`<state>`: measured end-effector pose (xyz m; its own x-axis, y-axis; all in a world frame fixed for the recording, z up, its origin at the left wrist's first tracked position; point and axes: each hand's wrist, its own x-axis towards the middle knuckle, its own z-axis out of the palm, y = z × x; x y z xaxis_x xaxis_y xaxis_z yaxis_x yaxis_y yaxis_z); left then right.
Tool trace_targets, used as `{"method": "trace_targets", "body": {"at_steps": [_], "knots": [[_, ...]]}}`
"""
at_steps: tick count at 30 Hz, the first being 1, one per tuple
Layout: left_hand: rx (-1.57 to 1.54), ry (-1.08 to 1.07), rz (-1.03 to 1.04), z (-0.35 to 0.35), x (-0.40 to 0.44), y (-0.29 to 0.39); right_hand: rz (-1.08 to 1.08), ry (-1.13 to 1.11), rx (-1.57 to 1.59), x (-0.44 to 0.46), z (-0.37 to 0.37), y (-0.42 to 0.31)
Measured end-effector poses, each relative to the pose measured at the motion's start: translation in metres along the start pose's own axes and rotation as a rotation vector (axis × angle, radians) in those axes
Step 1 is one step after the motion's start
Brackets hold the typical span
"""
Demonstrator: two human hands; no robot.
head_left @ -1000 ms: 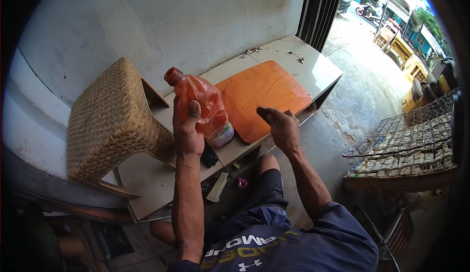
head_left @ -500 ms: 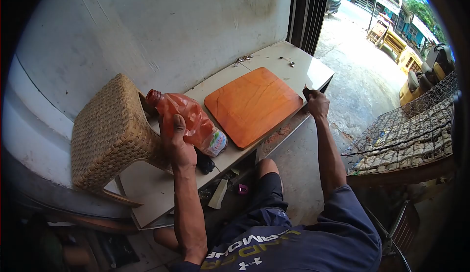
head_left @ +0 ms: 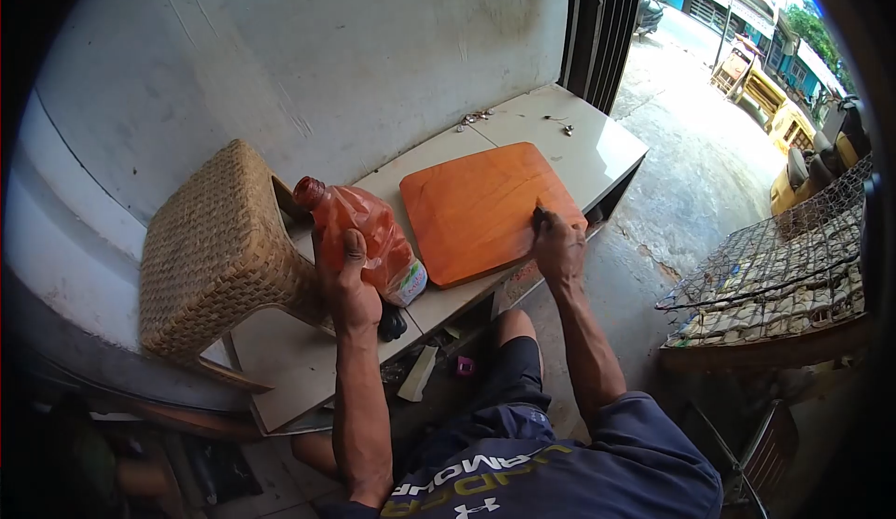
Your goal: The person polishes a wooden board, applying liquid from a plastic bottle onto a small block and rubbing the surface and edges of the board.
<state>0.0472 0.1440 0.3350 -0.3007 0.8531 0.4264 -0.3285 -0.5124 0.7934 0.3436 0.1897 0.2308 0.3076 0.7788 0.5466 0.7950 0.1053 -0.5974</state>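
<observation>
My left hand is closed around a crumpled plastic bottle with reddish-orange stain inside and a label near its base. The bottle leans with its open mouth to the upper left. On the white tiled bench lies a glossy orange board with rounded corners. My right hand is over the board's right part, its fingers pinched on a small dark piece that meets the orange surface. Most of that piece is hidden, so its kind is unclear.
A woven rattan stool lies tipped at the left on the tiled bench. Small metallic bits sit near the bench's far end. A wire-mesh rack stands at the right, and the doorway opens onto pavement.
My right hand has moved left from beyond the board's right edge onto its surface, carrying the dark piece. My left hand still holds the bottle in about the same place.
</observation>
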Motion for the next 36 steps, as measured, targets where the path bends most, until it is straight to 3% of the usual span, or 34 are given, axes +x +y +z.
{"method": "trace_targets", "body": {"at_steps": [3, 4, 6, 9, 12, 14, 15, 18, 22, 24, 25, 28, 30, 32, 34, 36], "knots": [[0.017, 0.000, -0.038, 0.001, -0.006, 0.005, -0.176, -0.297, 0.154, -0.039, 0.023, -0.071], [0.039, -0.004, -0.051, 0.002, -0.005, 0.007, -0.136, -0.429, 0.216, -0.035, 0.024, -0.075], [0.043, 0.010, -0.049, -0.002, -0.011, 0.010, 0.016, -0.336, 0.182, 0.001, 0.011, -0.066], [0.069, 0.033, 0.007, -0.011, -0.024, 0.020, 0.095, 0.078, -0.017, 0.058, 0.005, 0.033], [0.076, 0.003, 0.065, -0.001, -0.032, 0.033, 0.289, 0.034, -0.090, 0.074, -0.018, 0.107], [0.104, 0.023, 0.053, 0.014, -0.038, 0.039, 0.402, -0.158, -0.061, 0.058, -0.033, 0.112], [0.141, 0.044, 0.053, 0.021, -0.041, 0.041, 0.355, -0.085, -0.055, 0.044, -0.031, 0.115], [0.143, 0.086, 0.063, 0.032, -0.049, 0.044, 0.537, -0.175, 0.073, 0.009, -0.051, 0.099], [0.134, 0.112, 0.069, 0.031, -0.060, 0.049, 0.534, -0.297, 0.133, -0.052, -0.090, 0.044], [0.116, 0.081, 0.037, 0.030, -0.066, 0.054, 0.492, -0.538, 0.261, -0.075, -0.105, 0.036], [0.123, 0.082, 0.031, 0.031, -0.069, 0.056, 0.499, -0.544, 0.262, -0.074, -0.113, 0.031], [0.067, 0.112, -0.018, 0.032, -0.081, 0.059, 0.418, -0.585, 0.385, -0.058, -0.130, 0.009], [0.060, 0.098, -0.005, 0.030, -0.090, 0.056, 0.077, -0.428, 0.236, -0.042, -0.124, -0.012], [0.099, 0.080, -0.006, 0.025, -0.097, 0.054, -0.051, -0.601, 0.201, -0.032, -0.112, -0.044], [0.138, 0.058, -0.002, 0.022, -0.103, 0.054, -0.341, -0.682, 0.314, -0.032, -0.086, -0.064], [0.125, 0.082, -0.003, 0.020, -0.107, 0.053, -0.491, -0.661, 0.306, -0.035, -0.049, -0.069]]}}
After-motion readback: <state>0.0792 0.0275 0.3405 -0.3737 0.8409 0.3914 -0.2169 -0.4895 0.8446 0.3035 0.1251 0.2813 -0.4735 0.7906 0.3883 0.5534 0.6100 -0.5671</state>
